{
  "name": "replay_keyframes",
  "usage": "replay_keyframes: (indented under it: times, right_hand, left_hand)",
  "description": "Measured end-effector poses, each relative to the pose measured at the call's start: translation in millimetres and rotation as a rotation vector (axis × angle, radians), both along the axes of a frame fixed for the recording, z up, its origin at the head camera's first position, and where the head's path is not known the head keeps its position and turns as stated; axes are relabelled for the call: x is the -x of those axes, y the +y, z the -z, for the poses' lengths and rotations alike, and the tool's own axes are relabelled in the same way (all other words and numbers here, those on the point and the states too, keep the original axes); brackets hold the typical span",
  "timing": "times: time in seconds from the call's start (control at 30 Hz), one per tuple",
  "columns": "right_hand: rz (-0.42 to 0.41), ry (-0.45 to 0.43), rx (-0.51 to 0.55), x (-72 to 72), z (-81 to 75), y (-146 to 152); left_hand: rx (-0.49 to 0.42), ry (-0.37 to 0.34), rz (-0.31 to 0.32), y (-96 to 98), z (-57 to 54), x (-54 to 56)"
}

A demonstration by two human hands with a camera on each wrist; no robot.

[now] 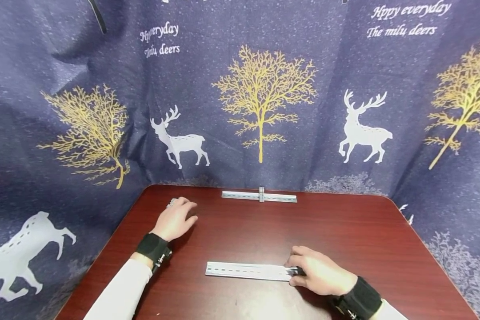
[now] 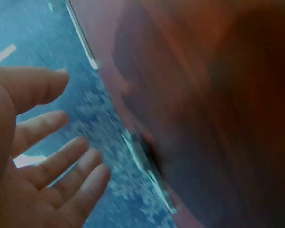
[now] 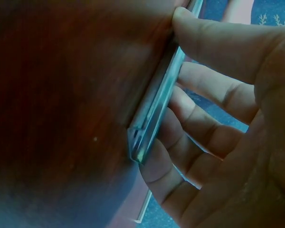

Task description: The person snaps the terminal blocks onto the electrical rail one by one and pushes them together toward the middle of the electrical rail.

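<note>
A slotted metal DIN rail (image 1: 246, 270) lies lengthwise across the near middle of the table. At its right end my right hand (image 1: 316, 271) grips it, thumb along one long edge and fingers along the other. The right wrist view shows the rail's (image 3: 156, 107) open end profile between the thumb and fingers. Over the far left of the table is my left hand (image 1: 175, 221), fingers spread and holding nothing. Just beyond its fingers a small grey slotted metal piece (image 1: 171, 202) shows, partly hidden by the hand. In the left wrist view a metal piece (image 2: 147, 168) lies below the fingertips.
Near the table's back edge lies another slotted rail (image 1: 240, 195), with a short rail piece (image 1: 262, 194) crossing its middle. The reddish-brown table (image 1: 344, 226) has rounded back corners. A dark blue curtain (image 1: 232, 124) printed with trees and deer hangs around it.
</note>
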State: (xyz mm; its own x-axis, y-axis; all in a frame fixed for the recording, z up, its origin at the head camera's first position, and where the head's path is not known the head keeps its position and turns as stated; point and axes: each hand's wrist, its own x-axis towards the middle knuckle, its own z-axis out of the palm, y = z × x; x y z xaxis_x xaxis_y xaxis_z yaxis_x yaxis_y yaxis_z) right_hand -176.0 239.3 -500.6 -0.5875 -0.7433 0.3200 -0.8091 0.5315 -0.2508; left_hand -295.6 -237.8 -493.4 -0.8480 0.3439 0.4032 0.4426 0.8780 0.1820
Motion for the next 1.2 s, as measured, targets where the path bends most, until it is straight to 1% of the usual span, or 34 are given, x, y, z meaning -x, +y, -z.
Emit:
replay_keyframes:
  times: [0.1, 0.23, 0.3, 0.4, 0.5, 0.67, 0.83, 0.93, 1.1, 1.2]
  right_hand:
    - [-0.002, -0.005, 0.000, 0.4, 0.3, -0.1]
    - [-0.001, -0.005, 0.006, 0.6, -0.1, 0.6]
    - [-0.002, -0.001, 0.008, 0.3, -0.4, 0.7]
    - [-0.006, 0.002, 0.006, 0.2, -0.4, 0.3]
    - [-0.009, -0.007, 0.006, 0.0, -0.1, -0.1]
    - [-0.004, -0.006, 0.012, 0.4, 0.3, -0.5]
    - [0.002, -0.005, 0.010, 0.5, 0.3, -1.0]
    - [0.003, -0.007, 0.010, 0.0, 0.0, -1.3]
    - [0.008, -0.009, 0.012, -0.3, -0.6, -0.9]
    - [0.014, -0.009, 0.014, -0.5, -0.8, -0.8]
  left_hand:
    - [-0.008, -0.006, -0.048, -11.2, -4.8, 11.0]
    - [0.012, -0.020, -0.069, -21.9, -12.5, 23.0]
    - [0.024, -0.041, -0.075, -26.0, -15.7, 27.3]
    - [0.046, -0.092, -0.098, -31.7, -18.0, 33.0]
    - [0.066, -0.151, -0.129, -37.7, -17.0, 38.6]
    - [0.080, -0.233, -0.172, -47.8, -11.2, 48.2]
    - [0.089, -0.301, -0.153, -54.8, -4.1, 54.0]
    - [0.086, -0.326, -0.139, -56.3, -1.6, 55.8]
    - [0.089, -0.347, -0.117, -56.5, -1.6, 57.4]
    - [0.090, -0.335, -0.088, -58.3, -1.5, 58.0]
